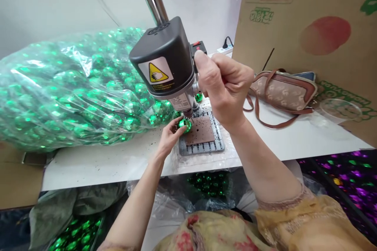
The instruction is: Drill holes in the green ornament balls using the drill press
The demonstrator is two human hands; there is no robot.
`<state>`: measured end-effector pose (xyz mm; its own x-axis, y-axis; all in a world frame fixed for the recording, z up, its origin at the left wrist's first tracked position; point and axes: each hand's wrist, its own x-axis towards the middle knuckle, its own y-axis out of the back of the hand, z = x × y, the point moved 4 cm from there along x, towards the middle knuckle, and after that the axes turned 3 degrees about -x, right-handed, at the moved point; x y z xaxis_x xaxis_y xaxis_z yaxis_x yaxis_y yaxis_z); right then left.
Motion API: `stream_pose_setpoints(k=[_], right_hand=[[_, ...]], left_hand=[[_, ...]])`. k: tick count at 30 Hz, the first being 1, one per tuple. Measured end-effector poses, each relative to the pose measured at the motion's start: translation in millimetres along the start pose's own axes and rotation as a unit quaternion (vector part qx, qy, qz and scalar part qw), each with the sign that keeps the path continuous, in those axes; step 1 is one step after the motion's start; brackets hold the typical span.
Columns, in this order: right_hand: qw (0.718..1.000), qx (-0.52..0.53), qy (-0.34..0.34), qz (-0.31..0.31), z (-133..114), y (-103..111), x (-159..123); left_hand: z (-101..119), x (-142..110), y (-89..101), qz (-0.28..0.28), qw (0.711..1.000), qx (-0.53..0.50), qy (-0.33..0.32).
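A small bench drill press (pixel 165 59) with a dark grey head and a yellow warning label stands on the white table. My left hand (pixel 170 135) pinches a shiny green faceted ball (pixel 184 125) right below the drill's chuck (pixel 188 113). Beneath the ball lies a brown square board (pixel 202 135) with a dark hole, set on the grey slotted base (pixel 216 147). At the machine's right side my right hand (pixel 224 86) is closed in a fist around its feed handle, which the fingers mostly hide.
A big clear bag of green balls (pixel 73 90) fills the table's left. Another green ball (pixel 199 97) sits behind the drill. To the right are a patterned handbag (pixel 285 90), a clear plastic cup (pixel 338 110) and a tall cardboard box (pixel 279 27). Dark shavings dot the table.
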<state>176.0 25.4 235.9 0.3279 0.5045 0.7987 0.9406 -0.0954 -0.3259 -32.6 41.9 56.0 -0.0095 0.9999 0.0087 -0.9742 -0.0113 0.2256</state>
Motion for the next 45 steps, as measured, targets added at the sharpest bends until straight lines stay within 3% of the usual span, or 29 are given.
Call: stream_pose_setpoints(k=[7, 11, 19, 28, 33, 45], right_hand=[[1.0, -0.024, -0.004, -0.009, -2, 1, -1], [1.0, -0.013, 0.019, 0.012, -2, 0, -1], [0.997, -0.078, 0.019, 0.005, -2, 0, -1], [0.998, -0.051, 0.032, 0.007, -1, 0, 1], [0.999, -0.051, 0.007, 0.002, -4, 0, 0], [0.996, -0.049, 0.069, 0.029, 3, 9, -23]], left_hand=[[-5, 4, -9.9, -0.006, 0.999, -0.002, -0.04], [-3, 4, -10.8, -0.007, 0.998, 0.05, -0.047], [4, 3, -20.2, -0.025, 0.979, 0.148, -0.137], [0, -3, -36.6, -0.003, 0.983, 0.112, -0.145], [-9, -9, -47.0, 0.004, 0.991, 0.038, -0.129], [-19, -12, -48.9, 0.009, 0.991, 0.019, -0.132]])
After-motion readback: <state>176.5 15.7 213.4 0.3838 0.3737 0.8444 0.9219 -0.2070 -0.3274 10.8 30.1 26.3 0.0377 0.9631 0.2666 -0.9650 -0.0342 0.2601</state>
